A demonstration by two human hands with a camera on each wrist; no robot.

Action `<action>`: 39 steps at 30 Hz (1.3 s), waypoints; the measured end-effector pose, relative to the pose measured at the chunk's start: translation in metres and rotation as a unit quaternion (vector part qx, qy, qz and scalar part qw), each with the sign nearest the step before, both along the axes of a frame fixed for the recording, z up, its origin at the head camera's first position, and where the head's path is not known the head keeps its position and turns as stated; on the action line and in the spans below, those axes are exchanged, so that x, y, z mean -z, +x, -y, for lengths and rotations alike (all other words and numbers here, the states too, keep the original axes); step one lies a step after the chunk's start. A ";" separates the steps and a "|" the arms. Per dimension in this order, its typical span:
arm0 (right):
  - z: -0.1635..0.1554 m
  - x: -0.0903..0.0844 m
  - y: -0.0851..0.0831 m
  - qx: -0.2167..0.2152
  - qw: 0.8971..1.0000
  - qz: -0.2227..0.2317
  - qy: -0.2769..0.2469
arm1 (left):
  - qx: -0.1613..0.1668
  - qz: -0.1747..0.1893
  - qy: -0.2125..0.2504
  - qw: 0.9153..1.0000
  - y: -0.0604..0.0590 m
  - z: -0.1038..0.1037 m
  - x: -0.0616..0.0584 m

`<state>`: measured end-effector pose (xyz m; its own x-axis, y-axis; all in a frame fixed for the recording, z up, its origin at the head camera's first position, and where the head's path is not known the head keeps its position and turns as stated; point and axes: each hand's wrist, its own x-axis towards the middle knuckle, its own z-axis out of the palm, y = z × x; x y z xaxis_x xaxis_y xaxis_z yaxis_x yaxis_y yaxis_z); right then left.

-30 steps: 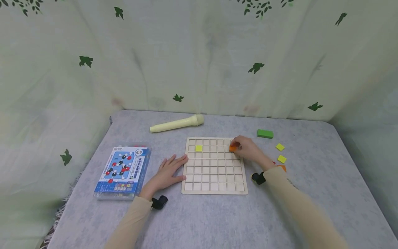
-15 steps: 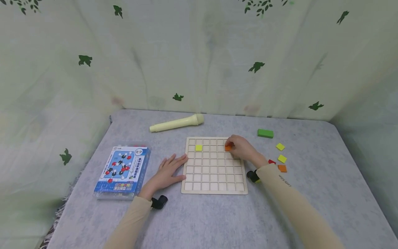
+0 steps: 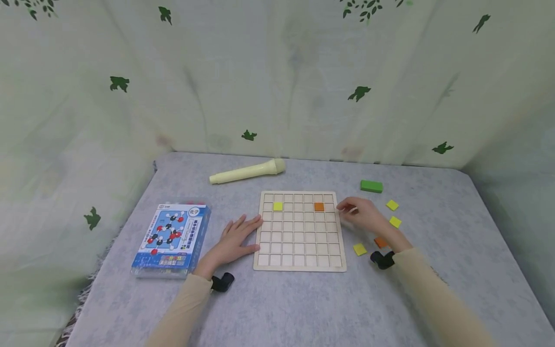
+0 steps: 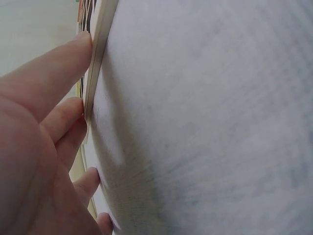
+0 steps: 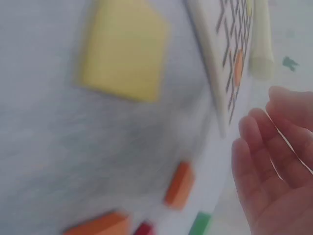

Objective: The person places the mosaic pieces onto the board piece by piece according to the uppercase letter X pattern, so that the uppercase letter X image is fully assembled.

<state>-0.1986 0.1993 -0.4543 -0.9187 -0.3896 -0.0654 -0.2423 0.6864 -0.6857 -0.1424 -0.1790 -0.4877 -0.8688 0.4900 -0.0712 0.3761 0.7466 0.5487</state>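
Note:
A pale wooden grid board lies on the table, with a yellow tile and an orange tile in separate squares of its second row from the far edge. My left hand lies flat with spread fingers, its fingertips and thumb at the board's left edge; the left wrist view shows the fingers against that edge. Just off the board's right edge is my right hand, loosely curled. In the right wrist view, its fingers hold nothing.
Right of the board lie loose yellow tiles, an orange tile and a green block. A red piece shows in the right wrist view. Behind the board is a cream microphone-shaped object; a boxed molecular model set sits left.
My right hand slid the orange tile one column left, let go of it, and moved right off the board. My left hand stayed at the board's edge.

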 end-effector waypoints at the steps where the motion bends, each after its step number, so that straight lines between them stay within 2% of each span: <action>1: -0.006 0.001 0.006 0.002 1.000 0.007 0.000 | 0.000 0.000 0.000 1.000 0.000 0.000 -0.001; 7: -0.036 0.010 0.043 -0.035 0.999 0.039 0.003 | -0.001 0.002 0.004 1.000 0.001 -0.001 -0.002; 10: -0.043 0.014 0.057 -0.068 0.997 0.032 0.005 | 0.000 0.000 0.002 1.000 0.000 -0.001 -0.001; 13: -0.044 0.018 0.064 -0.080 0.997 0.017 0.015 | -0.001 -0.004 0.002 1.000 0.001 0.000 -0.001; 19: -0.040 0.021 0.063 -0.063 0.997 -0.001 0.036 | -0.004 0.001 0.002 1.000 0.000 0.001 0.000; 31: -0.034 0.019 0.062 -0.067 0.994 -0.009 0.088 | 0.001 0.001 0.002 1.000 0.000 -0.001 -0.001; 35: -0.030 0.018 0.060 -0.054 0.995 -0.016 0.079 | 0.001 0.001 0.003 1.000 0.000 -0.001 -0.001; 39: -0.019 0.013 0.053 -0.058 0.998 -0.025 0.028 | 0.000 0.002 0.006 1.000 0.000 -0.001 -0.001</action>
<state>-0.1458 0.2182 -0.4677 -0.8707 -0.4897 -0.0449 -0.3547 0.6886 -0.6325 -0.1423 -0.1782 -0.4867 -0.8690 0.4901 -0.0688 0.3731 0.7400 0.5596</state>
